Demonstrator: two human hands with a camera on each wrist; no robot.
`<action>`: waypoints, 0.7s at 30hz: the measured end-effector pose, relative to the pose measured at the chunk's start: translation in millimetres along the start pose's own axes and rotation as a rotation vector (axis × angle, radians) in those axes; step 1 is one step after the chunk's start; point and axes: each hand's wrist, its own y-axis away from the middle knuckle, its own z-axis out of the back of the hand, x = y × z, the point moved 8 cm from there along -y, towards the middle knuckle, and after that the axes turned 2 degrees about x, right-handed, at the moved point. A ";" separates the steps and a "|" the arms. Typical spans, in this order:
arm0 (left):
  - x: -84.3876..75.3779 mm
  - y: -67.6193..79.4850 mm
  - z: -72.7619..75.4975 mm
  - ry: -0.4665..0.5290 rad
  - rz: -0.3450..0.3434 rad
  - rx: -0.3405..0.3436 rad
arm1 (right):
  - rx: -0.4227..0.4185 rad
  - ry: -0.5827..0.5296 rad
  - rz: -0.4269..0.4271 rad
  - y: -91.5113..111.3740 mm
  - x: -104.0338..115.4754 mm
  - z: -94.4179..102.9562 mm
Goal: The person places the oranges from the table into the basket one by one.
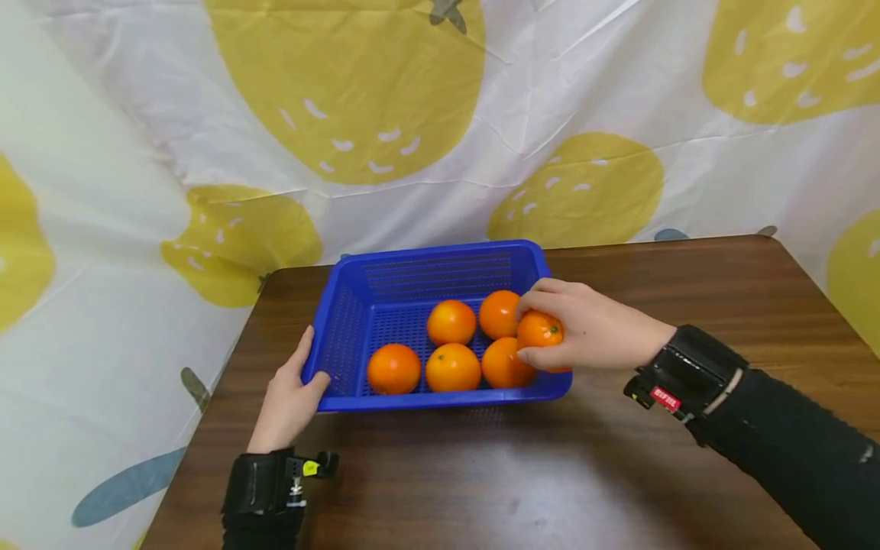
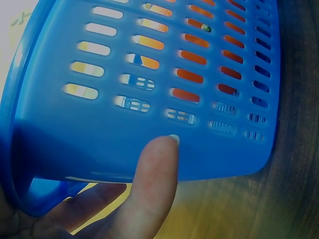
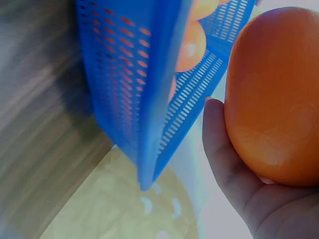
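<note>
A blue plastic basket (image 1: pixel 440 401) with slotted walls holds several oranges (image 1: pixel 395 369). My left hand (image 1: pixel 292 397) grips its front left corner; in the left wrist view the thumb (image 2: pixel 157 164) lies against the slotted wall, with other fingers behind the corner. Over the basket's right end, my right hand (image 1: pixel 574 325) holds an orange (image 1: pixel 540 330) between thumb and fingers. That same orange (image 3: pixel 276 99) fills much of the right wrist view, above the basket's rim (image 3: pixel 149 164). It overlaps other oranges beneath it in the head view.
The basket is at the back of a brown wooden table (image 1: pixel 481 473). Behind the table hangs a white cloth (image 1: pixel 426 206) printed with large yellow fruit. Black straps with small cameras (image 1: pixel 694 374) sit on both wrists.
</note>
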 end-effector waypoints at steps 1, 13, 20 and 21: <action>-0.1 0.0 0.0 -0.001 -0.002 0.000 | 0.008 0.000 0.004 -4.7 1.1 -0.7; 0.4 -1.2 0.2 0.012 -0.004 0.001 | 0.052 0.003 0.008 -40.5 9.6 -11.2; 0.8 -1.6 -0.5 0.011 0.002 0.004 | 0.073 0.015 0.044 -67.5 13.3 -20.6; 0.7 -1.6 -0.5 0.010 0.002 0.004 | 0.080 0.015 0.054 -71.8 14.1 -22.5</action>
